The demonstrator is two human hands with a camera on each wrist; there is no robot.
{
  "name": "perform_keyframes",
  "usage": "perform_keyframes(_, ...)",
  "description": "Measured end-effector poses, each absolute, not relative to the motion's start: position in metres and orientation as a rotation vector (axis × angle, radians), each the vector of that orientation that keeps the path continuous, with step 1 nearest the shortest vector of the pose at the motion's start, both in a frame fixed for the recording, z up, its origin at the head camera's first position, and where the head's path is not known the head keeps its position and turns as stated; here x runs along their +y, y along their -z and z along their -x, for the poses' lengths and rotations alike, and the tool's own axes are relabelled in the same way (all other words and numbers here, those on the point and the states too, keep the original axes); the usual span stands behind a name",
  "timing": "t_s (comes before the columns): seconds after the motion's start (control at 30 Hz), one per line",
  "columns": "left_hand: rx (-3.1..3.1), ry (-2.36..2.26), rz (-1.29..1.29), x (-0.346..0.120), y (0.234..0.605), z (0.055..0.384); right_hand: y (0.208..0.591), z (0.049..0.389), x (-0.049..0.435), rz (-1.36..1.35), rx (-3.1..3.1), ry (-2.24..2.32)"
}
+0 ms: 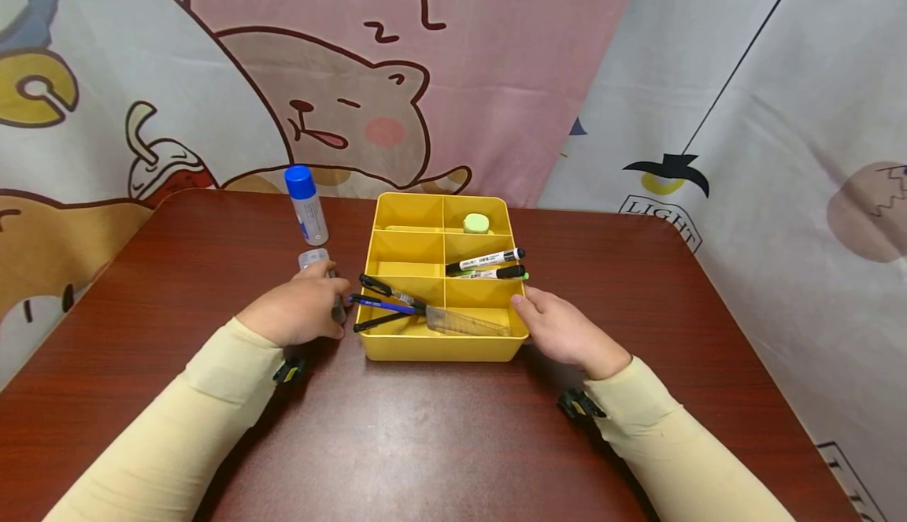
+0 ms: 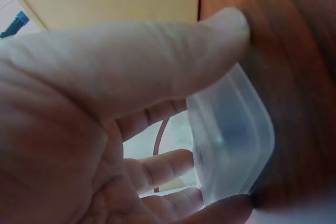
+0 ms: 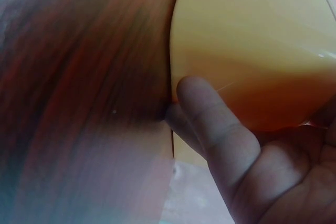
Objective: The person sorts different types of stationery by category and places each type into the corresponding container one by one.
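Left of the organizer, my left hand [image 1: 301,307] holds a small clear plastic box [image 2: 239,129], its thumb on one side and fingers on the other. Part of that box is hidden behind the hand in the head view. My right hand [image 1: 567,331] grips the yellow compartment organizer [image 1: 442,349] near its front right corner, thumb at the rim and fingers low against the side wall [image 3: 236,35]. A clear ruler [image 1: 468,322], a blue pen [image 1: 386,304] and black pens [image 1: 383,322] lie across its front left part.
Two markers [image 1: 489,260] stick out over the organizer's right rim. A pale green block [image 1: 476,223] sits in the back right compartment. A blue-capped glue stick [image 1: 309,207] stands behind the left hand on the brown table [image 1: 453,443]. A printed curtain [image 1: 496,73] hangs behind.
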State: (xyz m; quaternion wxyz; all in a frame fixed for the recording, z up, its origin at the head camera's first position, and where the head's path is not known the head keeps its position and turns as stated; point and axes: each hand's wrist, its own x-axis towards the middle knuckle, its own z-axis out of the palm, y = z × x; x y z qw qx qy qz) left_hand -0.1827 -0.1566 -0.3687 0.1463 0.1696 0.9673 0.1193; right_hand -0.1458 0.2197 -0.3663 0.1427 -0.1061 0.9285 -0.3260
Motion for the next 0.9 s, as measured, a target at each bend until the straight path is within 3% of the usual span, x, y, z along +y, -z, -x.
perform_keyframes(0.3, 2.887, -0.303, -0.593, -0.1600, 0.3697, 0.1829, 0.3667, 0.1459, 0.2202, 0.309, 2.686, 0.932)
perform_keyframes(0.9, 2.908, -0.462, -0.515, -0.1595, 0.3666, 0.1836, 0.3661, 0.1463, 0.2201, 0.307, 2.684, 0.926)
